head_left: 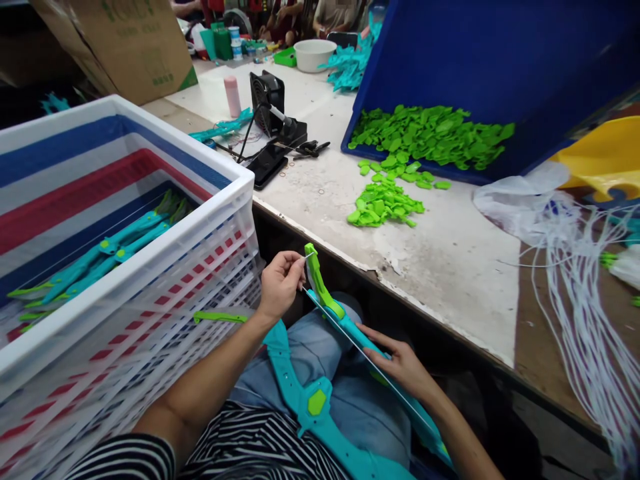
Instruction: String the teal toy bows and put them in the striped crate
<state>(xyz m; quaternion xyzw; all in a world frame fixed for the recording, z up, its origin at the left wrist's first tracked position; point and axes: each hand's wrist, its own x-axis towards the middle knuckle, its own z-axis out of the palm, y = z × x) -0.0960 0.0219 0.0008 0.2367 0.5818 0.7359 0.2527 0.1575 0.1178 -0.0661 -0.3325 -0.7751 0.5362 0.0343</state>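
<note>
My left hand (281, 285) is closed in a pinch on a white string (358, 344), close to the hooked green tip (319, 280) of a teal toy bow (356, 333). From the pinch the string runs along the bow's length toward my lower right. Lower down, my right hand (397, 359) grips the teal limb, fingers on top; its thumb is partly hidden. A second teal toy bow (295, 387) with a green centre piece (317, 402) rests across my lap, its green tip (220, 317) passing behind my left forearm.
A white crate (239, 190) at left holds several strung toy bows (107, 250). On the table (450, 247) stand a soldering stand with a fan (270, 107), green plastic pieces (385, 203) and a tilted blue bin (450, 53). White strings (570, 300) hang over the right edge. People sit far back.
</note>
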